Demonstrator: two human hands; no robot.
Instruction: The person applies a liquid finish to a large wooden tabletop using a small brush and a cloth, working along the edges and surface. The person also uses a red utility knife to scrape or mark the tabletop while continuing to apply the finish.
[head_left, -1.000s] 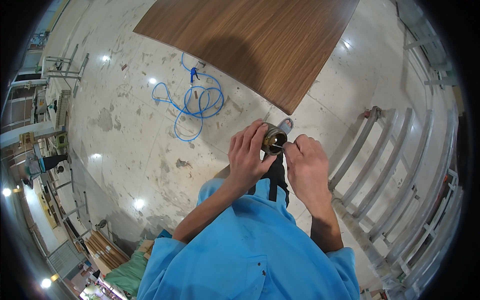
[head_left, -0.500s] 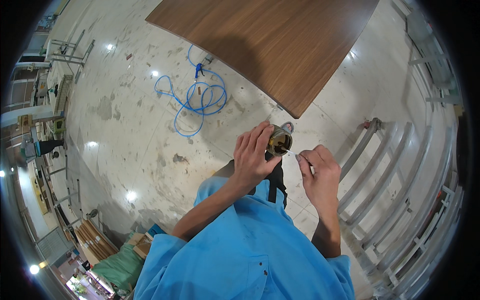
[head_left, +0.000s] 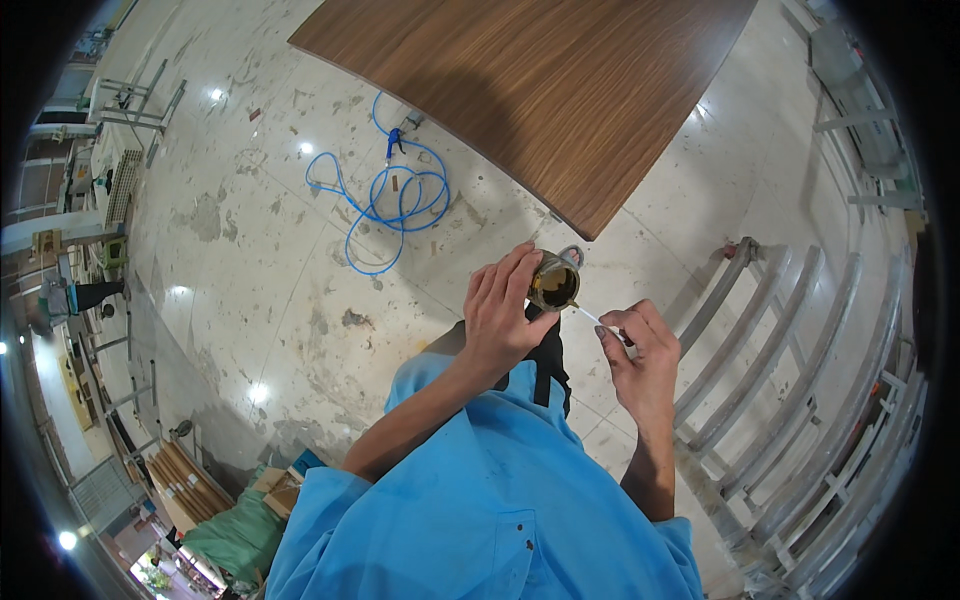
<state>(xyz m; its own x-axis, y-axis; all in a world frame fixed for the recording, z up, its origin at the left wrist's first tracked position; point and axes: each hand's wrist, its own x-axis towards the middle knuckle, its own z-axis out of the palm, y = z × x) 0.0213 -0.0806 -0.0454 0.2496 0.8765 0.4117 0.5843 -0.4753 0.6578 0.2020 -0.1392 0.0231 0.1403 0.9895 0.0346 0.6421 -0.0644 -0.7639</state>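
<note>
My left hand (head_left: pixel 500 300) is wrapped round a small glass jar (head_left: pixel 553 284), its open mouth tilted up toward me. Dark brownish liquid shows inside the jar. Between the thumb and fingers of my right hand (head_left: pixel 640 358) is a thin white stick (head_left: pixel 592 315), possibly a cotton swab or small brush. Its far tip, tinted brownish, is at the jar's right lower rim. Just beyond the hands lies the near corner of a brown wood-grain board (head_left: pixel 560 130).
A coiled blue air hose (head_left: pixel 400 200) with a blow gun lies on the stained tiled floor. At right stands a rack of grey metal bars (head_left: pixel 770 350). Lower left are a green sack (head_left: pixel 235 535) and stacked brown boards (head_left: pixel 187 480).
My right hand has drawn the white stick back, so its tip has moved from inside the jar to the rim. My left hand still holds the jar in nearly the same place.
</note>
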